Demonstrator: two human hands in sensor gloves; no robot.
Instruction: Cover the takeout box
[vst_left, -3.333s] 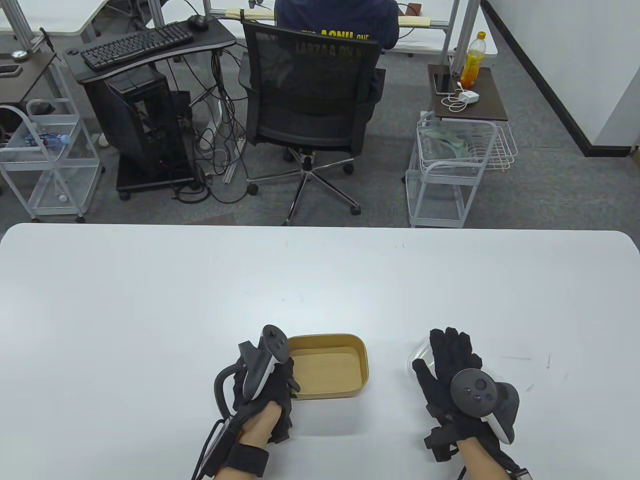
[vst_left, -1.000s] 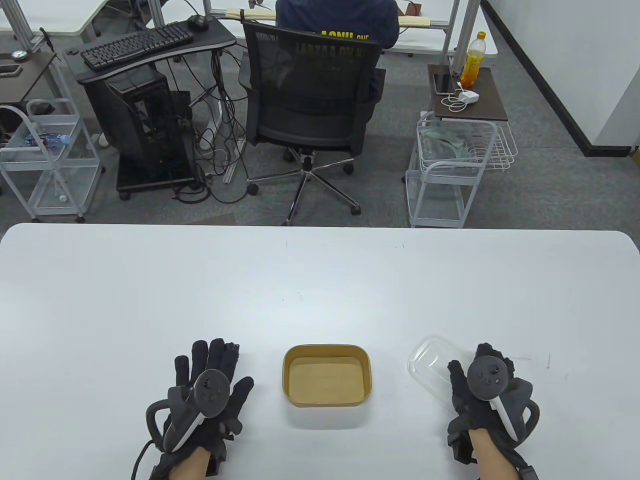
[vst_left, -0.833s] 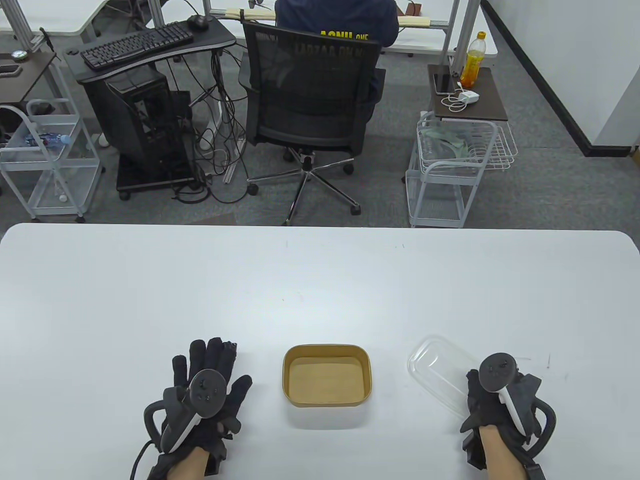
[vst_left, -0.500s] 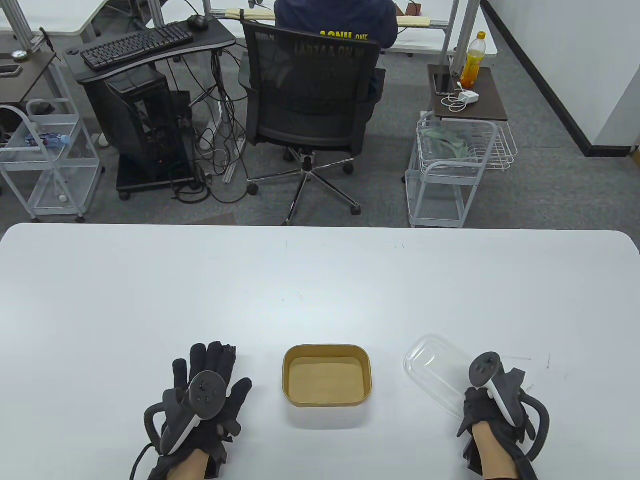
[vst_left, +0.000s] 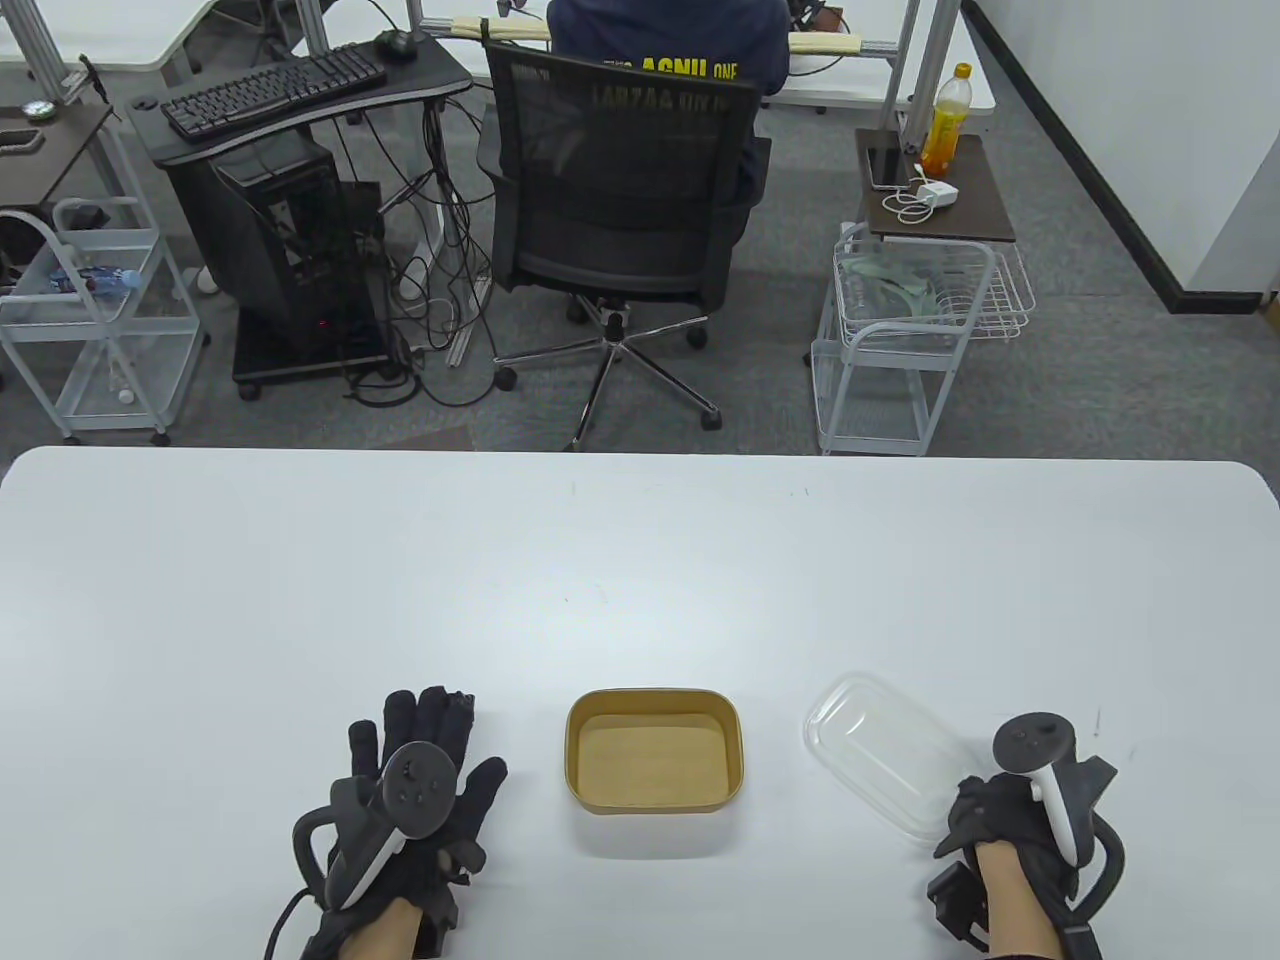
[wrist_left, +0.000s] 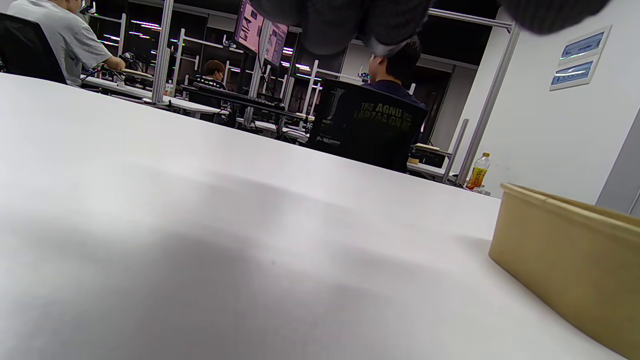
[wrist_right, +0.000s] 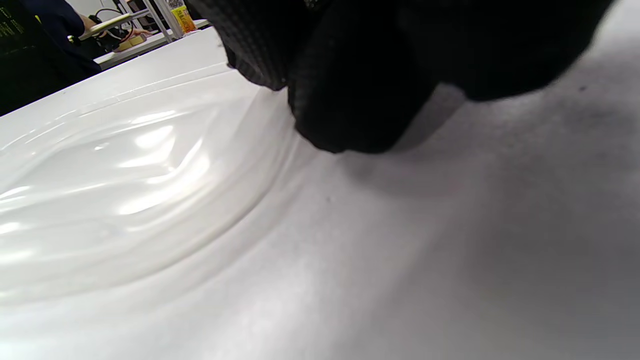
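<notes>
While the white table (vst_left: 640, 580) fills the lower half of the table view, only two loose things lie on it, both near its front edge. The brown box (vst_left: 655, 751) sits open at the centre front, a rounded rectangle with its long axis running left to right, square to the table edge and its opening facing up. In the left wrist view the box (wrist_left: 575, 295) shows only one tan side wall at the right of the picture. To the right of the box and apart from it lies the clear lid (vst_left: 880, 754), flat on the table and turned askew: its long axis runs from far-left to near-right, so one short end points away towards the far left and the other towards the right hand.

The left hand (vst_left: 415, 790) rests palm down on the table, left of the box and well apart from it, fingers spread and pointing away, gripping nothing. The right hand (vst_left: 1005, 825) sits at the near-right end of the lid, turned onto its side so the tracker stands up. In the right wrist view its fingers (wrist_right: 350, 90) are curled together and press down right at the rim of the lid (wrist_right: 125, 190); whether they actually pinch the rim I cannot tell.
</notes>
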